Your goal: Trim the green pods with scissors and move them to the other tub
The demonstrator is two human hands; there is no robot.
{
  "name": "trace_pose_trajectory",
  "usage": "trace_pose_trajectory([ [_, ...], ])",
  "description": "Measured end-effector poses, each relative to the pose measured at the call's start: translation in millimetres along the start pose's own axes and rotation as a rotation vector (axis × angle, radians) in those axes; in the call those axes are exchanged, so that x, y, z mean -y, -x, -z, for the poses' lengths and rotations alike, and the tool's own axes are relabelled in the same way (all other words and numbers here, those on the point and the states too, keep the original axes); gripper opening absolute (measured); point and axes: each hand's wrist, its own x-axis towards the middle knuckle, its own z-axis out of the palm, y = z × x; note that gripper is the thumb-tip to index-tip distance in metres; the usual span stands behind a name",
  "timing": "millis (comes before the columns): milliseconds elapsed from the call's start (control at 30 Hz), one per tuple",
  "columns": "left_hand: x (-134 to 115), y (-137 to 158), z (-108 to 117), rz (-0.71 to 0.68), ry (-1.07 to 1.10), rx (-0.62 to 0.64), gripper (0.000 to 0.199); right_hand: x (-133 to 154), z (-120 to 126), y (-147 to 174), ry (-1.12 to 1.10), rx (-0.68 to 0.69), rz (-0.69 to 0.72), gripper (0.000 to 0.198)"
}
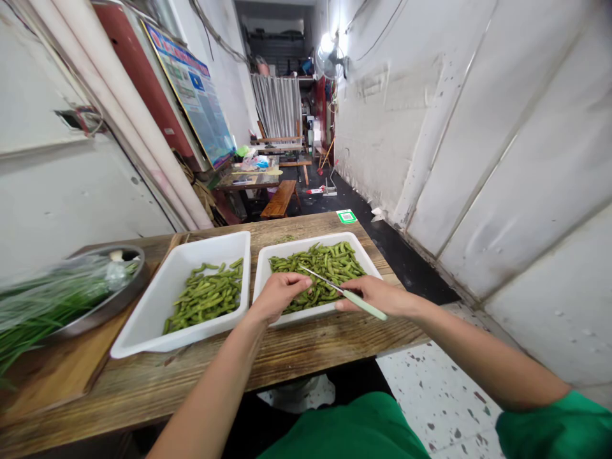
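Head view, from wearer: left pod tray (150,303), 10 o'clock; right pod tray (262,273), 12 o'clock; right hand (377,294), grip clamped on green-handled cutter (366,306); left hand (280,296), grip I cannot tell.

readable text: none | blue poster (195,99): lettering (176,51) blurred | green card (340,213): QR code (347,217)

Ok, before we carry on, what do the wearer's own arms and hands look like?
Left hand and right hand are bare, five-fingered, without gloves. Both forearms are uncovered, with no watch or bracelet visible. A plain, bright green, short fabric sleeve covers the right upper arm; the left sleeve is out of view.
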Motion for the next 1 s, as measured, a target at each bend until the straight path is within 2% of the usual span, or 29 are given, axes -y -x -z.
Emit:
trace_pose_trajectory([
  [300,6,-1,0,-0.03,0.018,0.026,0.03,1,5,2,0.055,0.047,-0.028,0.043],
  [500,7,0,-1,-0.012,0.044,0.026,0.027,-1,-2,0,0.013,0.004,-0.002,0.042],
  [667,7,-1,-4,0.119,0.294,-0.021,0.023,1,-5,1,-0.118,0.015,-0.11,0.044],
  [800,8,-1,-5,0.18,0.602,-0.129,0.024,-3,-4,2,-0.266,0.043,-0.189,0.044],
  [900,9,-1,-8,0.098,0.713,-0.249,0.028,-4,-4,3,-0.337,0.067,-0.155,0.045],
  [1000,9,-2,-16,-0.012,0.718,-0.386,0.032,0,-5,5,-0.395,0.091,-0.144,0.049],
])
